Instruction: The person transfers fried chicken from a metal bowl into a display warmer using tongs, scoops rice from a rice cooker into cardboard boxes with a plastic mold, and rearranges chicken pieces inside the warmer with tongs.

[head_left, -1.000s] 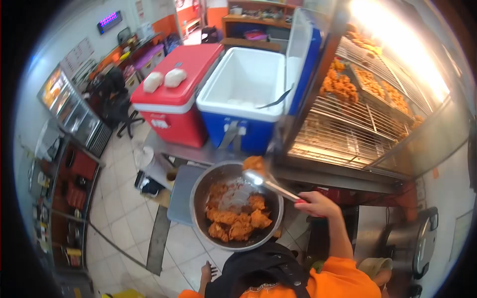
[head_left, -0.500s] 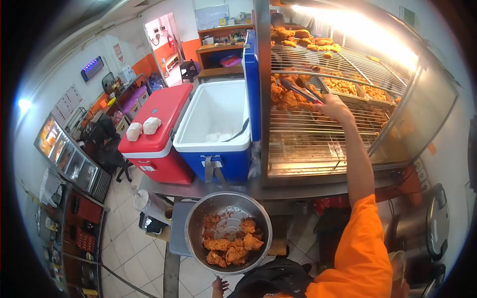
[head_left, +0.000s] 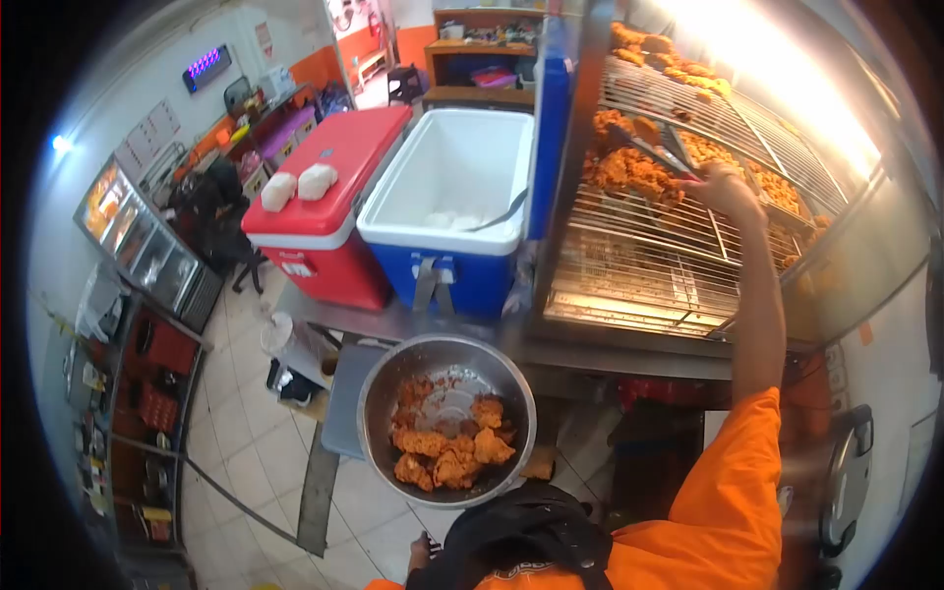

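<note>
My right hand (head_left: 726, 192) reaches into the lit display cabinet, closed round the handle of metal tongs (head_left: 667, 155). The tongs' jaws are at a pile of fried chicken (head_left: 634, 175) on a wire rack; I cannot tell whether they grip a piece. Low in view, my left hand (head_left: 421, 553) hangs just below a large steel bowl (head_left: 371, 433), apart from it. Its fingers look loosely apart with nothing visible in them, though they are small and partly dark. Several pieces of fried chicken (head_left: 454, 460) and crumbs lie in the bowl.
Left of the cabinet stand an open blue cooler (head_left: 447, 280) and a closed red cooler (head_left: 324, 236) with two white wrapped bundles (head_left: 299, 187) on its lid. More chicken (head_left: 678, 69) covers the upper rack. The cabinet's frame (head_left: 575, 147) edges my reach.
The view has tilted and shifted to the right. My right hand remains in the cabinet with the tongs, now lower over the chicken pile. My left hand stays beside the bowl.
</note>
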`<state>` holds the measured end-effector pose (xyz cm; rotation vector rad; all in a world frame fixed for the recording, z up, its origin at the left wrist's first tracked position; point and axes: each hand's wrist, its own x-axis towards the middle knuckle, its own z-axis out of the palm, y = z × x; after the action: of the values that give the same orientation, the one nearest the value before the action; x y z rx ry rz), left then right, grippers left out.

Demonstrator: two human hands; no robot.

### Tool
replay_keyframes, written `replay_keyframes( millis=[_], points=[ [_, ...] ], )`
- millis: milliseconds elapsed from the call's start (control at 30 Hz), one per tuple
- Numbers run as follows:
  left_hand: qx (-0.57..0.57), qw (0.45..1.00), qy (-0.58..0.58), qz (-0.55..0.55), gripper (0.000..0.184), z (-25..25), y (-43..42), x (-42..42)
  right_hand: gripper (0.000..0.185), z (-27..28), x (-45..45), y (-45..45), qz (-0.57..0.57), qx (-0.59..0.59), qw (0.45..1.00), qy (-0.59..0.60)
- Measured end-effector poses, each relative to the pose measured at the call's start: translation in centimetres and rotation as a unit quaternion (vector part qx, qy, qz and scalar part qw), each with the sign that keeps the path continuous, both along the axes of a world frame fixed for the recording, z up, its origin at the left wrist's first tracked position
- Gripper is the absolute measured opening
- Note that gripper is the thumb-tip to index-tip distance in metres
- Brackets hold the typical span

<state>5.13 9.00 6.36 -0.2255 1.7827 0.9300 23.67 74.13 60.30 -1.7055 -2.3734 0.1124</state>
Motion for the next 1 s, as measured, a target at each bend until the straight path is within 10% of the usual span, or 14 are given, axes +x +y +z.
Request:
replay_keyframes(
  millis=[100,133,200,500,700,833,1000],
  points=[
    [-0.017,0.998,-0.008,0.067,0.052,-1.4,-1.3,-0.8,0.038,0.9,2.4,-3.7,0.001,0.022,0.997,-0.076],
    [0.023,0.995,0.034,0.086,0.053,0.8,-0.9,-0.4,0.027,-0.8,3.9,-4.9,0.119,0.064,0.988,0.072],
    [-0.037,0.989,-0.011,0.144,0.051,-3.2,-1.4,-1.6,0.030,-2.1,6.2,-8.6,0.078,-0.156,0.971,0.162],
    [-0.064,0.986,-0.039,0.149,0.050,-1.3,0.3,-2.6,0.041,-18.2,-8.1,-22.6,0.413,-0.366,0.830,-0.084],
    [-0.068,0.984,-0.041,0.158,0.049,-2.5,-1.8,-1.9,0.037,-25.3,-12.8,-26.7,0.424,-0.287,0.842,-0.172],
    [-0.093,0.982,-0.050,0.155,0.049,-3.3,-3.9,-1.2,0.034,-27.2,-12.4,-24.1,0.431,-0.428,0.788,-0.104],
    [-0.090,0.988,-0.060,0.107,0.057,-1.3,-4.3,-1.8,0.025,-25.8,-6.9,-22.3,0.170,-0.677,0.711,0.086]
  ],
)
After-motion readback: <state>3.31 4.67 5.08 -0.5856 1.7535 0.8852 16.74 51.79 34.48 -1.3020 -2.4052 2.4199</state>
